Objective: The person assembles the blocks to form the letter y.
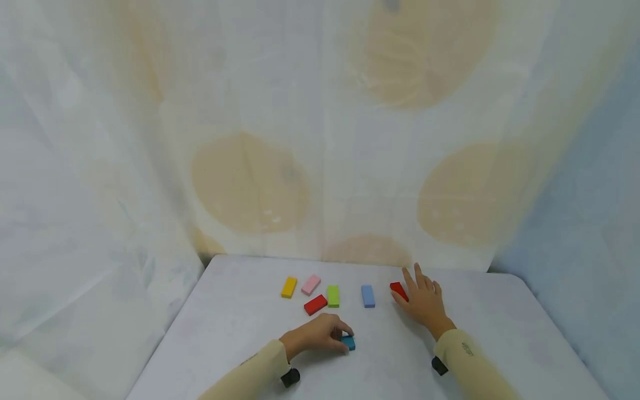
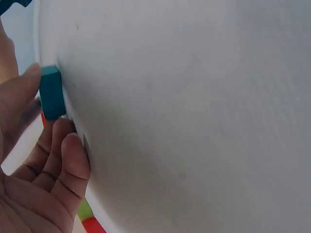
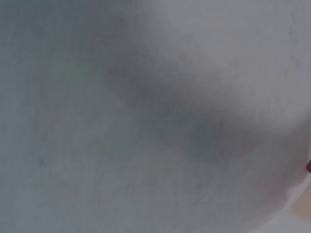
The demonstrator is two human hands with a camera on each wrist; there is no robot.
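My left hand (image 1: 320, 333) curls its fingers around a small teal block (image 1: 348, 342) on the white table (image 1: 240, 328); in the left wrist view the teal block (image 2: 51, 93) sits pinched between thumb and fingers (image 2: 68, 160). My right hand (image 1: 424, 300) lies flat with straight fingers, its thumb side touching a red block (image 1: 398, 290). Between the hands lie a blue block (image 1: 368, 295), a green block (image 1: 333, 296), another red block (image 1: 315, 304), a pink block (image 1: 310, 284) and a yellow block (image 1: 288, 287). The right wrist view shows only blurred table surface.
A pale curtain with tan round patches (image 1: 250, 183) hangs behind the table and wraps both sides. The table's far edge (image 1: 350, 260) runs just beyond the row of blocks.
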